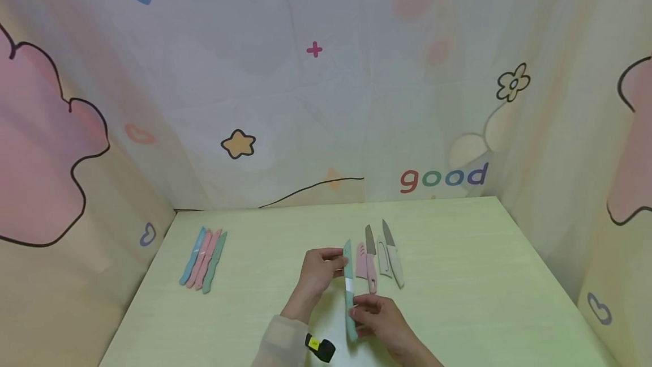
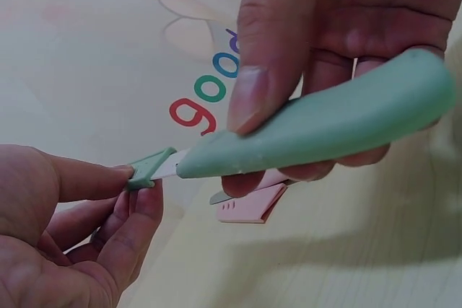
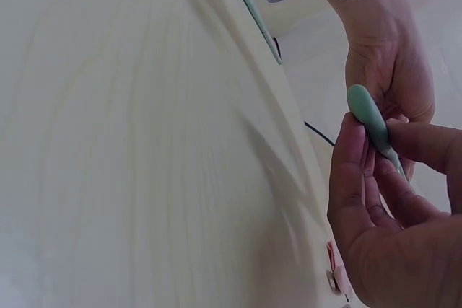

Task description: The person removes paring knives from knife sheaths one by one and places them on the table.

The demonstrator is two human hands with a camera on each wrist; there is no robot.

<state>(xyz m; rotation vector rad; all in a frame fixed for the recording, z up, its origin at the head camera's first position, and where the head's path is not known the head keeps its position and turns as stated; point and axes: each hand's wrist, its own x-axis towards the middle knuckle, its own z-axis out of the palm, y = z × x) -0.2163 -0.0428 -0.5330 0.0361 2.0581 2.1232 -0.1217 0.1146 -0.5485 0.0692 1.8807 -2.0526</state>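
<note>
A green-handled knife (image 1: 350, 313) is held over the table between both hands, its tip end pointing away from the body. My left hand (image 1: 322, 268) pinches the green blade sheath (image 2: 148, 169) between thumb and fingers. The right hand (image 1: 379, 319) grips the handle (image 2: 317, 128), thumb along one side and fingers along the other. Between sheath and handle a short stretch of pale blade (image 2: 172, 164) shows; the rest lies hidden inside the sheath. Just right of the hands lie a pink knife (image 1: 371, 265) and its pink sheath (image 1: 361, 262).
Beyond the pink pair are a cream knife (image 1: 394, 259) with bare blade and a cream sheath (image 1: 384, 256). On the left side of the table, a blue knife (image 1: 192, 256), two pink knives (image 1: 206, 262) and a green knife (image 1: 215, 262) lie side by side.
</note>
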